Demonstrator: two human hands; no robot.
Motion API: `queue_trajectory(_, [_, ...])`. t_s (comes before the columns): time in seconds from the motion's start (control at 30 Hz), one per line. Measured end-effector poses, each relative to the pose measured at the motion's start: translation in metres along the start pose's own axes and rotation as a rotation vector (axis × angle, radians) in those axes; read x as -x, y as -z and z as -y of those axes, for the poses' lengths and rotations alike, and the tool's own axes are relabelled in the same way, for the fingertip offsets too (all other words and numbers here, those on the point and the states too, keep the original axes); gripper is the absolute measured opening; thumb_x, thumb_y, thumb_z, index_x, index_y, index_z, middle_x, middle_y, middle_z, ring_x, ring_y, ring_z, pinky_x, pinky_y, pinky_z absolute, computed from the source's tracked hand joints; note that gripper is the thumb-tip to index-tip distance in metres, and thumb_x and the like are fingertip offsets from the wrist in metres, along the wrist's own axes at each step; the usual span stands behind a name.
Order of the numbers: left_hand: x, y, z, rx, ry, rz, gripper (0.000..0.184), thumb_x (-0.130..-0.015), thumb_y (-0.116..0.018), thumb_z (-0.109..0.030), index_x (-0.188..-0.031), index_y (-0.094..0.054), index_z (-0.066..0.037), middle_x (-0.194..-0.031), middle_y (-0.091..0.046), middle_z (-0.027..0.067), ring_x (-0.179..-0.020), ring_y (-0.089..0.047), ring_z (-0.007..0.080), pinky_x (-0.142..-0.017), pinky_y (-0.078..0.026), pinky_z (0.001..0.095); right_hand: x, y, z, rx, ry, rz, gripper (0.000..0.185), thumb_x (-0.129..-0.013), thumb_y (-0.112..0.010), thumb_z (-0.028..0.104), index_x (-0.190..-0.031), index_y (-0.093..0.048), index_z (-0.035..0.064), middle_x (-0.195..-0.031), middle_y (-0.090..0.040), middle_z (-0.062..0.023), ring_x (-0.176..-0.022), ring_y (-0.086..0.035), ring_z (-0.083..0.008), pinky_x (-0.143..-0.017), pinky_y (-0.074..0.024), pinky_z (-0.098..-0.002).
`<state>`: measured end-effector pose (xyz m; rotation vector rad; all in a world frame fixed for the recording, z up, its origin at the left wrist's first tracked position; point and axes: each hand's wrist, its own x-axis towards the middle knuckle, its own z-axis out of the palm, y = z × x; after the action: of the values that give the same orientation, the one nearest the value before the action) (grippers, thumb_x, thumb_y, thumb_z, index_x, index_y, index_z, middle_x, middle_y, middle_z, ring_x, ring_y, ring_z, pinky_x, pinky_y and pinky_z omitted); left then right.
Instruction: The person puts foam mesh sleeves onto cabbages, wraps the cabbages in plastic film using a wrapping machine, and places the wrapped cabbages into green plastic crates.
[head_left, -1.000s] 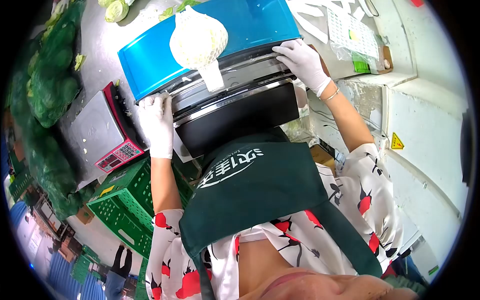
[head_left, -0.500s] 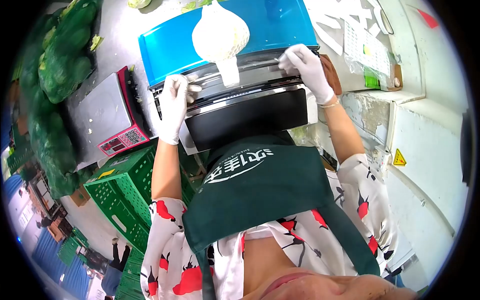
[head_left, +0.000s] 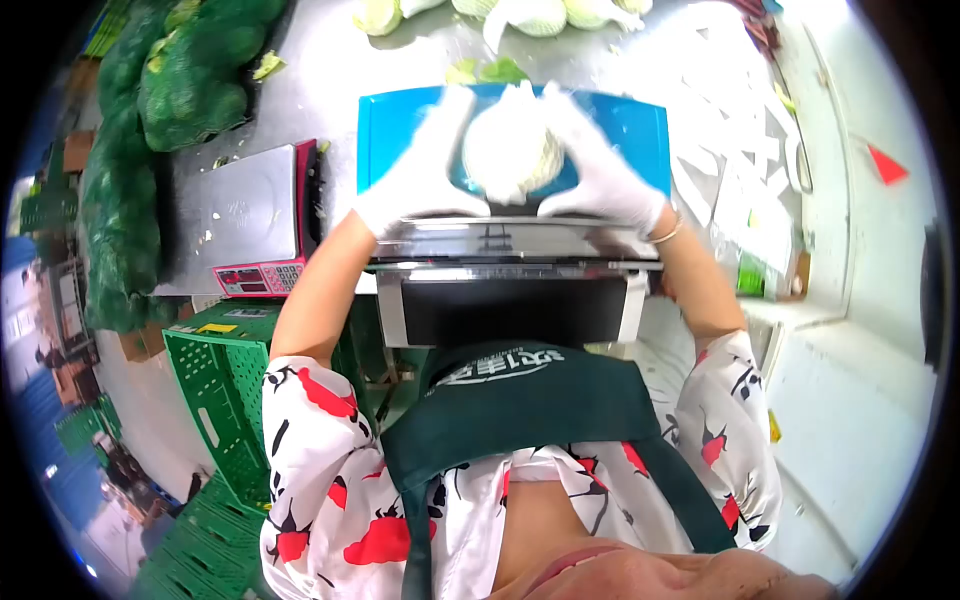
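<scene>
A pale round cabbage (head_left: 512,150) in a white net sleeve sits over the blue tray top (head_left: 645,140) of a wrapping machine. White-gloved, my left hand (head_left: 432,150) cups its left side, the thumb along the machine's front edge. Opposite it, my right hand (head_left: 598,160), also gloved, curves round the right side. Both sets of fingertips lie close against the cabbage's upper part; glare blurs the exact contact. Just below the thumbs runs the machine's shiny metal bar (head_left: 500,238), with a black front panel (head_left: 510,310) nearer my apron.
A scale (head_left: 245,215) with a red keypad stands left, beside green mesh sacks (head_left: 120,220). Several netted cabbages (head_left: 530,15) lie at the back. White strips (head_left: 725,120) are heaped right. Green crates (head_left: 225,390) stand lower left, a white wall at right.
Both hands have moved from the metal bar's ends up around the cabbage. The cabbage now sits higher on the machine, its white tail no longer hanging over the bar. My view has shifted.
</scene>
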<state>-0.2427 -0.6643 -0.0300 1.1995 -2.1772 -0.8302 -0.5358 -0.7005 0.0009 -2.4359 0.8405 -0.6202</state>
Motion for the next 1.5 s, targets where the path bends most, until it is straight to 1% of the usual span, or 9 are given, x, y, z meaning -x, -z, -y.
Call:
queue_trajectory(0.37, [0.013, -0.031, -0.023, 0.52, 0.415, -0.002, 0.087, -0.088, -0.076, -0.038, -0.151, -0.031, 0.003, -0.142, -0.05, 0.0212, -0.127, -0.054, 0.0263, -0.104, -0.048, 0.0356, 0.014, -0.03, 0.006, -0.613, -0.578, 0.02, 0.102, -0.078, -0.082, 0.046, -0.15, -0.032, -0.0077, -0.141, -0.054, -0.0253, -0.132, -0.052, -0.0284, -0.112, -0.0383, -0.0365])
queue_trajectory(0.53, [0.065, -0.011, -0.104, 0.949, 0.674, 0.332, 0.067, -0.094, -0.07, -0.039, -0.139, -0.045, 0.004, -0.126, -0.061, 0.0181, -0.115, -0.061, 0.0213, -0.089, -0.055, 0.0321, 0.073, 0.01, 0.105, -0.993, -0.904, 0.294, 0.065, -0.092, -0.069, 0.046, -0.134, -0.056, -0.0013, -0.102, -0.067, -0.0063, -0.069, -0.058, -0.0059, -0.049, -0.0442, -0.0198])
queue_trajectory(0.67, [0.139, -0.065, -0.113, 1.113, 0.745, 0.528, 0.082, -0.094, -0.067, -0.053, -0.141, -0.044, 0.011, -0.131, -0.06, 0.019, -0.12, -0.058, 0.0234, -0.106, -0.045, 0.0354, 0.132, -0.021, 0.147, -1.283, -1.088, 0.412, 0.067, -0.095, -0.064, 0.048, -0.139, -0.055, -0.002, -0.124, -0.065, -0.0101, -0.107, -0.061, -0.0107, -0.089, -0.0477, -0.0243])
queue_trajectory(0.83, [0.152, -0.103, -0.077, 1.268, 1.048, 0.542, 0.079, -0.097, -0.051, -0.064, -0.148, -0.044, -0.004, -0.129, -0.063, 0.0164, -0.108, -0.066, 0.0263, -0.092, -0.054, 0.0413, 0.149, -0.096, 0.098, -1.116, -1.171, 0.448, 0.079, -0.089, -0.061, 0.066, -0.13, -0.061, -0.0015, -0.104, -0.068, -0.0069, -0.088, -0.063, -0.0116, -0.067, -0.0538, -0.0256])
queue_trajectory(1.07, [0.203, -0.111, -0.075, 1.314, 0.931, 0.461, 0.073, -0.098, -0.064, -0.04, -0.152, -0.034, -0.002, -0.143, -0.053, 0.0111, -0.128, -0.053, 0.0208, -0.104, -0.046, 0.0358, 0.198, -0.08, 0.097, -1.209, -1.139, 0.307, 0.056, -0.093, -0.071, 0.038, -0.13, -0.06, -0.0018, -0.133, -0.061, -0.0134, -0.114, -0.061, -0.0219, -0.094, -0.0511, -0.0372])
queue_trajectory(1.13, [0.229, -0.124, -0.082, 0.734, 0.693, 0.171, 0.051, -0.095, -0.068, -0.016, -0.141, -0.05, -0.005, -0.123, -0.066, 0.0157, -0.111, -0.066, 0.026, -0.098, -0.052, 0.0356, 0.215, -0.072, 0.116, -0.216, -0.572, 0.101, 0.038, -0.089, -0.077, 0.014, -0.123, -0.064, -0.0003, -0.114, -0.069, -0.0111, -0.101, -0.066, -0.0194, -0.089, -0.0533, -0.0333])
queue_trajectory(1.23, [0.238, -0.113, -0.077, -0.157, 0.125, -0.057, 0.041, -0.095, -0.065, -0.007, -0.135, -0.058, -0.007, -0.09, -0.071, 0.0122, -0.082, -0.072, 0.0214, -0.075, -0.057, 0.0344, 0.238, -0.074, 0.122, -0.531, -0.867, 0.008, 0.018, -0.094, -0.07, 0.012, -0.109, -0.068, 0.0012, -0.085, -0.07, -0.0065, -0.079, -0.068, -0.0131, -0.074, -0.0545, -0.0263])
queue_trajectory(1.37, [0.224, -0.086, -0.11, 0.526, 0.822, -0.233, 0.03, -0.106, -0.051, -0.015, -0.135, -0.058, -0.008, -0.065, -0.054, -0.006, -0.05, -0.047, 0.002, -0.047, -0.042, 0.0199, 0.244, -0.061, 0.119, -1.16, -1.213, -0.207, 0.027, -0.104, -0.055, 0.026, -0.095, -0.069, 0.0043, -0.069, -0.064, -0.0004, -0.065, -0.063, -0.007, -0.058, -0.0477, -0.0213])
queue_trajectory(1.5, [0.29, -0.155, -0.053, 0.868, 0.933, -0.016, 0.031, -0.106, -0.05, -0.024, -0.109, -0.071, -0.002, -0.075, -0.067, 0.0041, -0.059, -0.056, 0.0109, -0.057, -0.046, 0.0268, 0.284, -0.114, 0.116, -0.476, -1.363, 0.049, 0.037, -0.101, -0.053, 0.031, -0.086, -0.068, -0.0005, -0.075, -0.068, -0.0161, -0.072, -0.068, -0.0275, -0.069, -0.0517, -0.0351])
